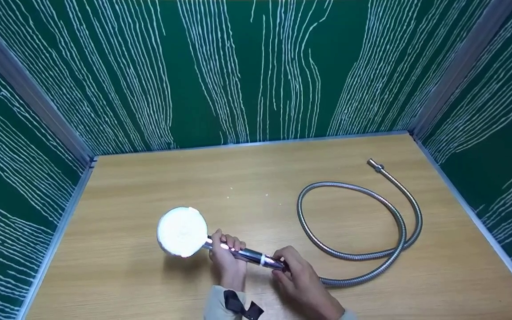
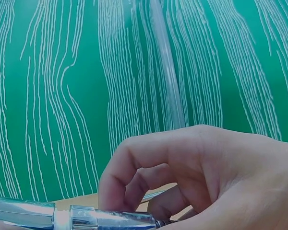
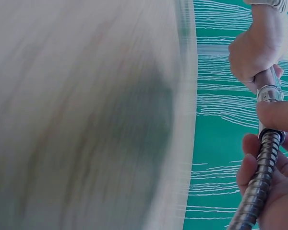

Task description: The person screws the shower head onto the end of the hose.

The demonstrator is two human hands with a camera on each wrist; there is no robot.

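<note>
A hand shower with a round white-looking face (image 1: 182, 232) and a chrome handle is held above the table. My left hand (image 1: 230, 262) grips its handle just below the head. At the handle's lower end, past a pale ring, sits a smooth chrome connector (image 2: 113, 219). My right hand (image 1: 299, 280) pinches this connector between thumb and fingers, as the right wrist view also shows. From there the ribbed metal shower hose (image 3: 259, 191) runs out through my right palm. Whether the connector is fully tight on the handle cannot be seen.
The rest of the hose loops over the right side of the wooden table (image 1: 149, 178). Its free end with a metal nut (image 1: 378, 167) lies toward the back right. Green panels (image 1: 247, 89) with wavy white lines enclose the table's back and sides. Small pale specks dot the tabletop.
</note>
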